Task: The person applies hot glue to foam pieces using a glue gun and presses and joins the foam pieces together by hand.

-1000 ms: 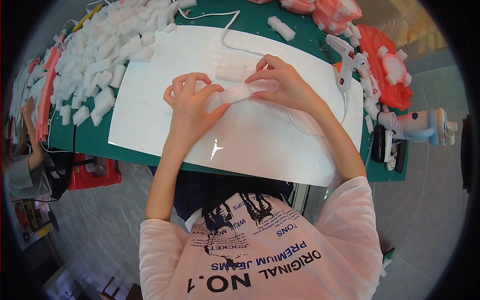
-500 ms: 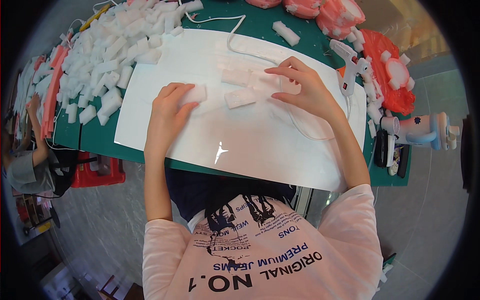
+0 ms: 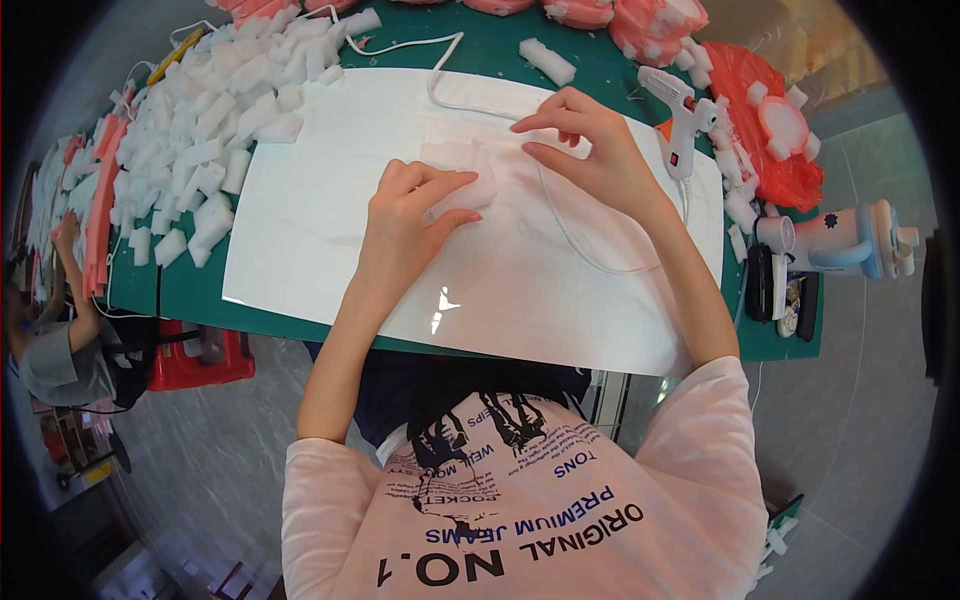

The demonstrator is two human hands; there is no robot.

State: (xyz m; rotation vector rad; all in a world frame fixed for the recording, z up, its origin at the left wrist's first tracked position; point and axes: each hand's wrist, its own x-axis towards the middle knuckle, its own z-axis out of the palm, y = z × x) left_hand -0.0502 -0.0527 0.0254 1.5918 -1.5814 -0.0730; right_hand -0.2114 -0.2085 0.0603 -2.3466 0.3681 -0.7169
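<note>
My left hand (image 3: 412, 205) is curled round a white foam block (image 3: 478, 190), thumb on the near side and fingers on the far side, resting on a glossy white sheet (image 3: 300, 230). Just beyond those fingers lies another white foam piece (image 3: 452, 153), pale against the sheet. To the right, my right hand (image 3: 592, 145) hovers over the sheet. Its thumb and forefinger are bent, with a gap between them and nothing visible there. Whether one or two blocks sit under my left fingers is hard to make out.
White foam blocks (image 3: 215, 110) are heaped at the left, with pink strips (image 3: 102, 210) beside them. A white glue gun (image 3: 683, 120) stands at right, its cable crossing the sheet. Red plastic (image 3: 765, 130) and a tumbler (image 3: 850, 240) lie beyond. Another person (image 3: 65, 340) sits far left.
My left hand has moved right with its foam block, to where the loose blocks lie. My right hand's thumb and forefinger have come closer together. The whole view has shifted slightly.
</note>
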